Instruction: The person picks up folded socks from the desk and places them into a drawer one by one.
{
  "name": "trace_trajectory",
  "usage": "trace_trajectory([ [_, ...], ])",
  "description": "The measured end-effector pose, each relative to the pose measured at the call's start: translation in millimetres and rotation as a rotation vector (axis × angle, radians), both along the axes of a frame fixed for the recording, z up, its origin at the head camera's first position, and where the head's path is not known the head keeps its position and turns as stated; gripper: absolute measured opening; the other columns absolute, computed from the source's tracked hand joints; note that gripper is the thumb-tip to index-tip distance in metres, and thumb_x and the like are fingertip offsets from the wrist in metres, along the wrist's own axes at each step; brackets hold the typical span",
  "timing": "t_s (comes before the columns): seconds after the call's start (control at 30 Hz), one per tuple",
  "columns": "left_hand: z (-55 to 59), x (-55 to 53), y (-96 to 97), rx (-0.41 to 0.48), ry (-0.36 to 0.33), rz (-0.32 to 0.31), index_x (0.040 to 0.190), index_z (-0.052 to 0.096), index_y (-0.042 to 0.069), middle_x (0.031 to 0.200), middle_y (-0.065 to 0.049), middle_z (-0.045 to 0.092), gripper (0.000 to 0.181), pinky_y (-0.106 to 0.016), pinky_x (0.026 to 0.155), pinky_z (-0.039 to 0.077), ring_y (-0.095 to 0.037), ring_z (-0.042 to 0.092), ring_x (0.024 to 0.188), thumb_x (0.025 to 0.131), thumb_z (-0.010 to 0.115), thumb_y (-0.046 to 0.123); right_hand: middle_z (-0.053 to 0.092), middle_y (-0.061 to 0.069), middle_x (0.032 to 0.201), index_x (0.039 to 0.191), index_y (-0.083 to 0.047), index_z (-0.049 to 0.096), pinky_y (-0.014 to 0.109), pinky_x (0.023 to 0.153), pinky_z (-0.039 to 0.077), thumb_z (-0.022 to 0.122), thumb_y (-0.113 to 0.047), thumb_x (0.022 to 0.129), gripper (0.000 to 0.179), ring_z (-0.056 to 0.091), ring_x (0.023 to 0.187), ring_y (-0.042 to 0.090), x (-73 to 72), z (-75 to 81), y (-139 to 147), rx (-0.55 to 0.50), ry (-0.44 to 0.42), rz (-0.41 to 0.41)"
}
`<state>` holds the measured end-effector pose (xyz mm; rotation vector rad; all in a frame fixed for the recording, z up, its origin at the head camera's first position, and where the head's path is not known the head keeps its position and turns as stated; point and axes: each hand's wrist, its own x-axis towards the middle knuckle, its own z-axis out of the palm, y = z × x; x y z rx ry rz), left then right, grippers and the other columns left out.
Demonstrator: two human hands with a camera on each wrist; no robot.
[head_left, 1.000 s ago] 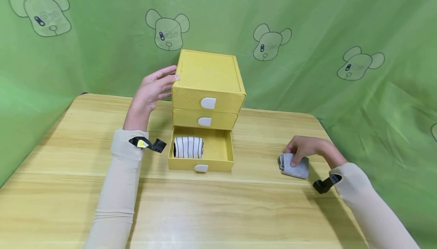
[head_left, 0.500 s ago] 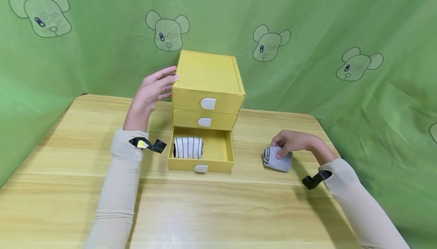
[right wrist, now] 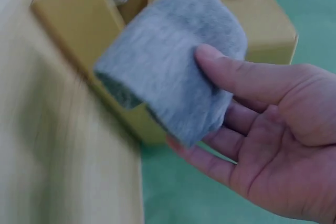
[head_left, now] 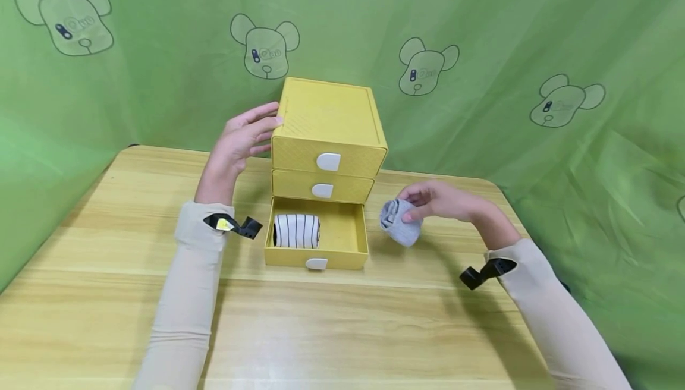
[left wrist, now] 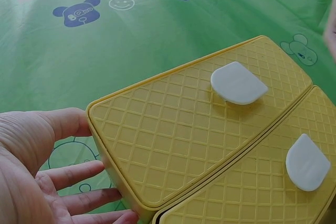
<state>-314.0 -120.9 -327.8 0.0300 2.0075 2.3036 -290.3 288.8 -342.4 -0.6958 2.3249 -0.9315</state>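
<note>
A yellow three-drawer box (head_left: 332, 110) stands on the table, its bottom drawer (head_left: 345, 229) pulled out. Inside that drawer, at the left, lies a rolled white cloth with black stripes (head_left: 297, 230). My left hand (head_left: 235, 140) rests against the box's left side with fingers extended; in the left wrist view the thumb is at the upper corner and the other fingers lie along the side. To the right of the drawer, my right hand (head_left: 441, 200) pinches a rolled grey cloth (right wrist: 163, 56) between thumb and fingers, held above the tabletop.
The upper two drawers are closed, each with a white pull tab (head_left: 329, 162). Behind the wood-grain table (head_left: 332, 330) hangs a green curtain (head_left: 342, 15) printed with mouse-like heads, which also runs down both sides.
My right hand has carried the grey cloth leftward and up off the table, close to the open drawer; the cloth has tilted. My left hand has stayed at the box.
</note>
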Motion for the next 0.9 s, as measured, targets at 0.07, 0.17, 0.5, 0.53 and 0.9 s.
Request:
trace_trajectory([
  [0.07, -0.2, -0.1, -0.3, 0.001, 0.002, 0.000, 0.149, 0.053, 0.027, 0.152, -0.004, 0.054, 0.055, -0.043, 0.116, 0.047, -0.025, 0.055, 0.134, 0.097, 0.071, 0.024, 0.074, 0.019, 0.114, 0.121, 0.004, 0.066, 0.032, 0.086, 0.064, 0.074, -0.006, 0.091, 0.032, 0.073, 0.098, 0.017, 2.6, 7.3, -14, -0.035, 0.029, 0.007],
  [0.17, -0.7, -0.4, -0.6, 0.002, 0.004, 0.001, 0.149, 0.053, 0.027, 0.152, -0.004, 0.054, 0.055, -0.043, 0.116, 0.047, -0.025, 0.055, 0.133, 0.097, 0.071, 0.024, 0.074, 0.019, 0.114, 0.121, 0.003, 0.067, 0.033, 0.085, 0.065, 0.072, -0.004, 0.092, 0.031, 0.073, 0.097, 0.017, 7.6, 17.4, -35, -0.072, 0.062, 0.032],
  [0.5, -0.4, -0.6, 0.5, 0.005, 0.001, 0.001, 0.148, 0.054, 0.028, 0.151, -0.005, 0.055, 0.055, -0.042, 0.116, 0.047, -0.023, 0.057, 0.129, 0.096, 0.072, 0.025, 0.076, 0.011, 0.098, 0.112, 0.001, 0.073, 0.025, 0.071, 0.061, 0.074, -0.004, 0.092, 0.021, 0.066, 0.082, 0.015, 27.5, 27.6, -95, 0.041, 0.378, 0.137],
  [0.53, -0.5, -0.8, 0.5, 0.006, 0.001, 0.001, 0.148, 0.054, 0.028, 0.151, -0.005, 0.055, 0.055, -0.043, 0.116, 0.047, -0.023, 0.057, 0.129, 0.096, 0.072, 0.025, 0.076, 0.010, 0.098, 0.111, 0.001, 0.073, 0.025, 0.070, 0.060, 0.075, -0.005, 0.091, 0.021, 0.065, 0.082, 0.014, 28.3, 27.4, -99, 0.074, 0.413, 0.146],
  [0.9, -1.3, -1.6, 0.2, 0.013, 0.008, -0.001, 0.149, 0.053, 0.026, 0.152, -0.004, 0.055, 0.055, -0.042, 0.115, 0.048, -0.024, 0.057, 0.129, 0.097, 0.071, 0.023, 0.067, 0.000, 0.079, 0.093, -0.006, 0.073, 0.025, 0.062, 0.046, 0.079, -0.011, 0.089, 0.009, 0.052, 0.070, 0.009, 27.1, 18.0, -129, 0.297, 0.561, 0.230],
])
